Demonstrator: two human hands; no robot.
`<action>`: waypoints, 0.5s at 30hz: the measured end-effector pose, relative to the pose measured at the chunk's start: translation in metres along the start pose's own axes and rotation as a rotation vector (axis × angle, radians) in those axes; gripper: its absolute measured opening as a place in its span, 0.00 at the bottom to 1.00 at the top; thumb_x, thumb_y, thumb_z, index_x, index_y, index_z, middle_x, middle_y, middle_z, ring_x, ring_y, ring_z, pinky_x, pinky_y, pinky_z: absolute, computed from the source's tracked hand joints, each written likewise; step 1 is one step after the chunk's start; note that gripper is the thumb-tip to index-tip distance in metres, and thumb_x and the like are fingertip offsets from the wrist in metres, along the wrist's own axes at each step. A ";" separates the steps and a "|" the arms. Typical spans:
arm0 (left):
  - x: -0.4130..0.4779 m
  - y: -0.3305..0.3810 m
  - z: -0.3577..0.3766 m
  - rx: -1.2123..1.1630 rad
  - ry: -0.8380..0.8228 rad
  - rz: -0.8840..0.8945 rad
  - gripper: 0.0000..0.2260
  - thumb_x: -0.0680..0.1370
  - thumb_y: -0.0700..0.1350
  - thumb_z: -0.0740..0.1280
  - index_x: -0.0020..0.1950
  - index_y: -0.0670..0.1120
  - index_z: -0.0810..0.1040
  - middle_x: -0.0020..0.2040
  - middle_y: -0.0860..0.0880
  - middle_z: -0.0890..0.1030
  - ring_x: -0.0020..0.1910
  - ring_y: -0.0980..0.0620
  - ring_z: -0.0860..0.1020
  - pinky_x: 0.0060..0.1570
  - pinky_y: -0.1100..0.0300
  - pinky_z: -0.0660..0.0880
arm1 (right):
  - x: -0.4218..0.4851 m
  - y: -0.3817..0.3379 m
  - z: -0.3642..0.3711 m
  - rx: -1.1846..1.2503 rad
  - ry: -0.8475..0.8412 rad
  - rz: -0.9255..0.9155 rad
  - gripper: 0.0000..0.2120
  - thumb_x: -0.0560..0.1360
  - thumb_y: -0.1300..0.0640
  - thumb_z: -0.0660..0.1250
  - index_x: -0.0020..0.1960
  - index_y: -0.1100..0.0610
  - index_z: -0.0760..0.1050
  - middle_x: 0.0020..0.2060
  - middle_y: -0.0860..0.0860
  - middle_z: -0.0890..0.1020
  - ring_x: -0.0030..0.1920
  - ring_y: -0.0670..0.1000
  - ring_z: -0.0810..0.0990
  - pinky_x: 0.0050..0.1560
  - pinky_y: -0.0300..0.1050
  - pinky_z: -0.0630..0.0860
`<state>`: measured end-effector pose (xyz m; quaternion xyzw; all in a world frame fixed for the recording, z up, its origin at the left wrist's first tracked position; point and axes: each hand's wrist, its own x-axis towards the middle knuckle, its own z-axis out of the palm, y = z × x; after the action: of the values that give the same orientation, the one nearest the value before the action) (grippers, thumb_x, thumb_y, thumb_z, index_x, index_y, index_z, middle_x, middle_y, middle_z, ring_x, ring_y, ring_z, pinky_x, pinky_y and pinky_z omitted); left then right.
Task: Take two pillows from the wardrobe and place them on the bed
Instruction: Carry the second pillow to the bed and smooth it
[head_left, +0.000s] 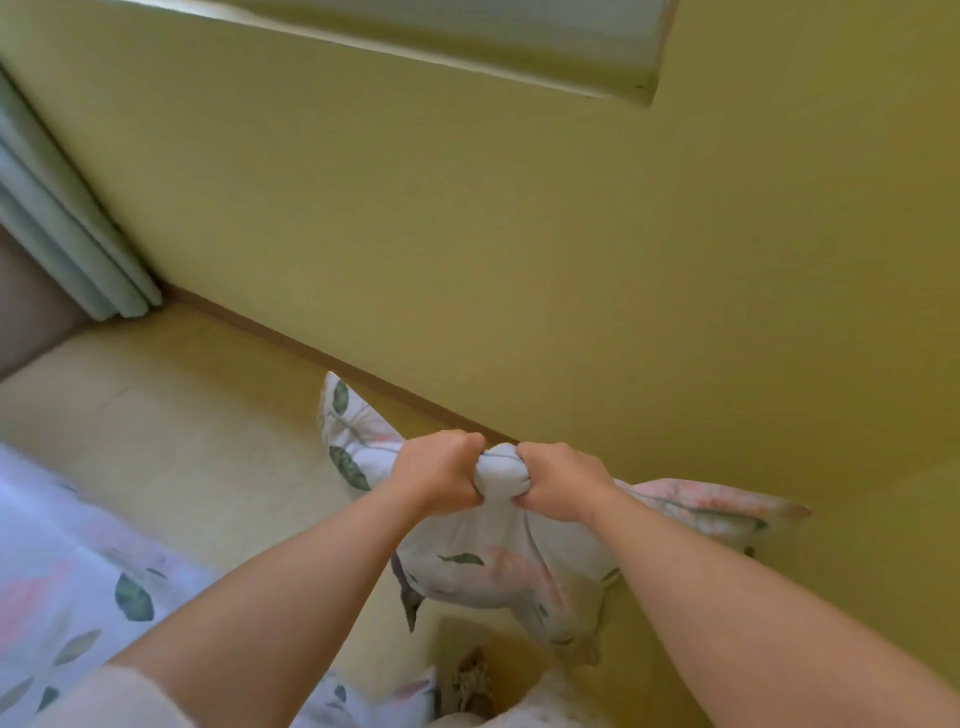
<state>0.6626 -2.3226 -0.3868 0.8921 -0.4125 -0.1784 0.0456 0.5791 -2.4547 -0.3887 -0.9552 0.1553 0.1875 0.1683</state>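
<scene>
A white pillow (483, 561) printed with green leaves and pink flowers hangs in the air in front of me, near the yellow wall. My left hand (441, 475) and my right hand (558, 480) both grip a bunched fold of its cover at the top edge, fists side by side. The pillow's corners stick out to the left and right below my hands. The bed (57, 587), covered in the same leaf-and-flower fabric, lies at the lower left. No wardrobe or second pillow is in view.
A yellow wall (519, 234) with a brown skirting board runs diagonally ahead. Pale green curtains (57, 228) hang at the left. Beige floor (171, 415) lies between the bed and the wall. A window sill edge (467, 47) shows at the top.
</scene>
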 end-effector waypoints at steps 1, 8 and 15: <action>0.010 -0.011 -0.007 -0.004 0.006 -0.021 0.12 0.69 0.48 0.68 0.48 0.45 0.72 0.48 0.46 0.80 0.48 0.44 0.77 0.37 0.56 0.68 | 0.018 -0.004 -0.007 -0.005 -0.005 -0.022 0.13 0.71 0.53 0.63 0.55 0.52 0.71 0.54 0.52 0.80 0.55 0.57 0.78 0.44 0.44 0.69; 0.071 -0.095 -0.042 -0.070 0.063 -0.238 0.11 0.70 0.48 0.67 0.48 0.45 0.71 0.48 0.47 0.79 0.48 0.44 0.77 0.37 0.56 0.66 | 0.143 -0.049 -0.053 -0.086 -0.062 -0.212 0.08 0.71 0.53 0.63 0.50 0.53 0.71 0.51 0.52 0.81 0.49 0.56 0.78 0.40 0.43 0.66; 0.137 -0.192 -0.082 -0.124 0.097 -0.471 0.12 0.69 0.49 0.68 0.48 0.46 0.71 0.49 0.47 0.79 0.49 0.44 0.77 0.37 0.57 0.66 | 0.282 -0.108 -0.093 -0.154 -0.125 -0.408 0.11 0.71 0.54 0.63 0.53 0.54 0.71 0.52 0.53 0.80 0.53 0.57 0.78 0.41 0.43 0.66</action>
<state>0.9109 -2.3051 -0.3929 0.9667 -0.1789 -0.1661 0.0773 0.8952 -2.4589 -0.3948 -0.9634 -0.0665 0.2198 0.1385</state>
